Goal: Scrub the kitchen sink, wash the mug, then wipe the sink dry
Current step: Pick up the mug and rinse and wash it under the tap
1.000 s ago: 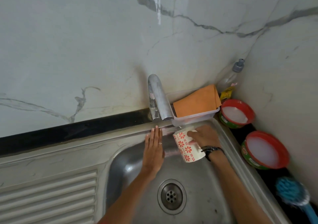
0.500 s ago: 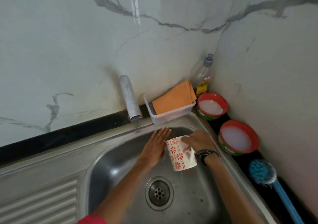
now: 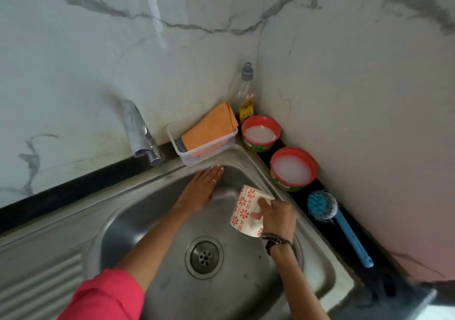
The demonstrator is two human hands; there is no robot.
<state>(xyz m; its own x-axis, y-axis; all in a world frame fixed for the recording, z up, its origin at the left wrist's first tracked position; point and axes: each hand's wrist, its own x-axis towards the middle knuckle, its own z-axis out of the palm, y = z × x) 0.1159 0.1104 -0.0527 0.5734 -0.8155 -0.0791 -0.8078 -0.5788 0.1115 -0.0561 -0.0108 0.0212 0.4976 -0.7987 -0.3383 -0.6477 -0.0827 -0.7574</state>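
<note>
The right hand (image 3: 278, 217) is clenched round the mug (image 3: 247, 210), fingers hooked at the handle side, holding it above the right half of the sink (image 3: 157, 211) near the centre of the frame. The left hand (image 3: 200, 190) lies flat and released, fingers straight and together, pressed against the sink's far inner wall just below the rim; a ring shows on one finger. The two hands are close but apart.

The mug is tilted, its long axis running from lower left to upper right, one end aimed toward the sink's right rim; I cannot tell which end is the mouth.

The drain (image 3: 204, 257) sits below both hands. The tap (image 3: 140, 132) juts out left of centre, well clear of the mug. Behind the rim stands a tub (image 3: 177, 132) with an orange cloth (image 3: 209, 129), then a bottle (image 3: 246, 90) in the corner. Along the right ledge are two red bowls (image 3: 261, 132) (image 3: 293, 168) and a blue brush (image 3: 322, 206).
</note>
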